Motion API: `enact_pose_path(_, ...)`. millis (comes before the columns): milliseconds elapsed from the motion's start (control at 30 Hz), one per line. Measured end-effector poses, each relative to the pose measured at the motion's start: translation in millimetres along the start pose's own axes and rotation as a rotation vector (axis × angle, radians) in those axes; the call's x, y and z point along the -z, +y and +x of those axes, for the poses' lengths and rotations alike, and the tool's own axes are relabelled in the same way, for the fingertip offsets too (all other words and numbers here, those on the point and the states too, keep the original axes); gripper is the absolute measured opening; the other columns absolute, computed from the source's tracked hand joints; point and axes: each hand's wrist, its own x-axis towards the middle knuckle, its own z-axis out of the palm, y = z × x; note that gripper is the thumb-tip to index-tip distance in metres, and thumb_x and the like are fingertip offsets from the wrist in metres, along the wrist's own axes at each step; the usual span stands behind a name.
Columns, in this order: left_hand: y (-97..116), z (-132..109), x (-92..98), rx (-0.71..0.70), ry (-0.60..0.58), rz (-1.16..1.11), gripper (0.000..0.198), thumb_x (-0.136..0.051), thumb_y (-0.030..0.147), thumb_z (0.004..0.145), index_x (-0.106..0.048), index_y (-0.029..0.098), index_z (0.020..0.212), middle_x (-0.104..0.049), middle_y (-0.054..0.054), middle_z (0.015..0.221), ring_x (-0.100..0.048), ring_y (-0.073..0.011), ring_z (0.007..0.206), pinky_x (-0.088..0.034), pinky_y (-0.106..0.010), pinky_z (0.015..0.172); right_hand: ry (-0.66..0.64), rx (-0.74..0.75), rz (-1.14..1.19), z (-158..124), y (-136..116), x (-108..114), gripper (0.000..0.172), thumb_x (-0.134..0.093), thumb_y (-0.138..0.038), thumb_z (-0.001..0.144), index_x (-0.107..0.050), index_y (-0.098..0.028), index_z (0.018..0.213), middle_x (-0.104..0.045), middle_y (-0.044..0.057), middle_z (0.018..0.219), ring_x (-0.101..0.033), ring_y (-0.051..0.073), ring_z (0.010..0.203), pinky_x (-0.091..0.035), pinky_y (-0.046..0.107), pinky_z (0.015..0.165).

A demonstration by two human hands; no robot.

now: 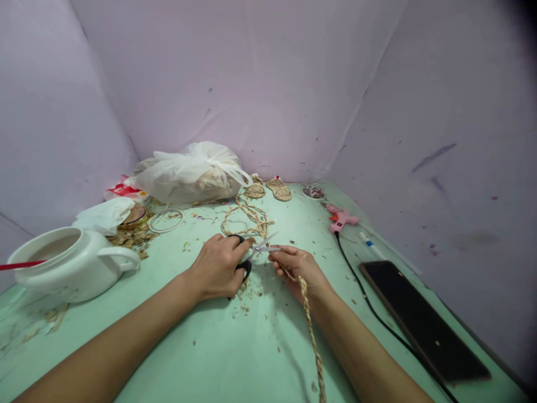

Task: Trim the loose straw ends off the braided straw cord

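While my left hand (218, 264) holds spread scissors (253, 253), my right hand (304, 272) pinches the rope (307, 310); this seems trimming, next needing careful closing.

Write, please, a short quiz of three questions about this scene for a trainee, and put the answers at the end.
1. Multiple choice: What does the left hand hold?
A) a glue gun
B) scissors
C) a phone

2. True or false: The blades of the scissors are fully closed.

3. Fill in the missing word: The braided cord that runs down to the bottom edge of the picture is held in the ______ hand.

Key:
1. B, scissors.
2. False; the blades stand apart.
3. Right; the right hand holds it.
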Motion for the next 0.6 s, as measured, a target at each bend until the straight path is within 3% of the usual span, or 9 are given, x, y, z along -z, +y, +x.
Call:
enact_pose_path(233, -2.2, 0.6, 0.7, -0.005, -0.072, 0.007, 0.052, -0.044, 0.023, 0.067, -0.045, 0.014, 0.119, -0.057, -0.009, 0.085, -0.052, -0.0219, 0.076, -0.039, -0.036, 0.069, 0.007, 0.16, -0.161, -3.3, 2.4, -4.9, 0.014, -0.072, -0.021, 0.048, -0.065, -0.012, 0.056, -0.054, -0.002, 0.039, -0.044, 0.007, 0.036, -0.035, 0.02, 0.038)
enact_pose_path(600, -1.4, 1.7, 5.1, -0.044, -0.154, -0.008, 0.045, -0.043, 0.018, 0.068, -0.046, 0.013, 0.113, -0.056, -0.008, 0.081, -0.053, -0.0222, 0.075, -0.041, -0.036, 0.068, -0.034, 0.211, -0.137, -5.2, 4.2, -6.6, 0.017, -0.071, -0.023, 0.049, -0.066, -0.012, 0.061, -0.054, -0.002, 0.041, -0.044, 0.007, 0.036, -0.034, 0.021, 0.039)
